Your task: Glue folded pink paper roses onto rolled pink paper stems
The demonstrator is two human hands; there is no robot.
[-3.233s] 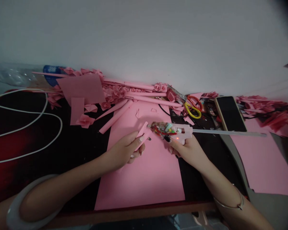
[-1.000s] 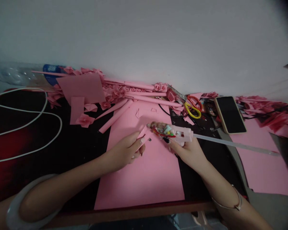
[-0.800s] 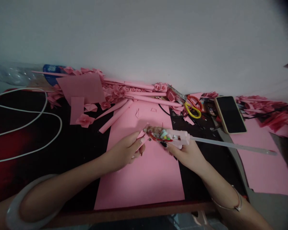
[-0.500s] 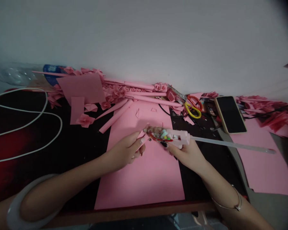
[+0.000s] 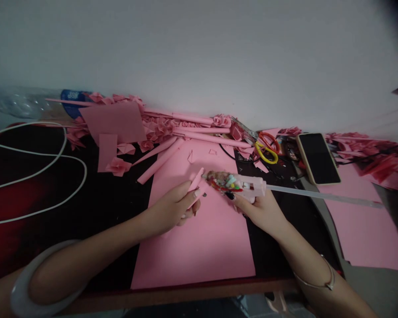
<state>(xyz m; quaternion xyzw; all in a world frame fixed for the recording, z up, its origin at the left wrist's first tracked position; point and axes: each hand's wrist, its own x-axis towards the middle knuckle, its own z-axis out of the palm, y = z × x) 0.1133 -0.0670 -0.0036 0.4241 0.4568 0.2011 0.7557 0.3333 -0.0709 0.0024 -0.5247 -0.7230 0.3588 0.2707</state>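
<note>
My left hand [image 5: 172, 206] is closed on a small folded pink paper piece [image 5: 197, 181] held over a large pink paper sheet [image 5: 199, 229]. My right hand [image 5: 258, 210] grips a pink hot glue gun [image 5: 242, 184] covered in colourful stickers. Its nozzle points left and sits right against the paper piece. A long clear glue stick [image 5: 325, 195] juts out of the gun's back to the right.
Rolled pink paper tubes [image 5: 199, 132] and paper flowers [image 5: 159, 128] lie along the wall. Scissors with yellow and red handles [image 5: 267, 148] and a phone [image 5: 318, 158] sit to the right. A white cable [image 5: 36, 176] loops at left, near a plastic bottle [image 5: 29, 100]. Another pink sheet [image 5: 368, 229] lies at right.
The glue gun shifted slightly left against the paper piece, then back a little to the right. My left hand has kept its hold in the same place.
</note>
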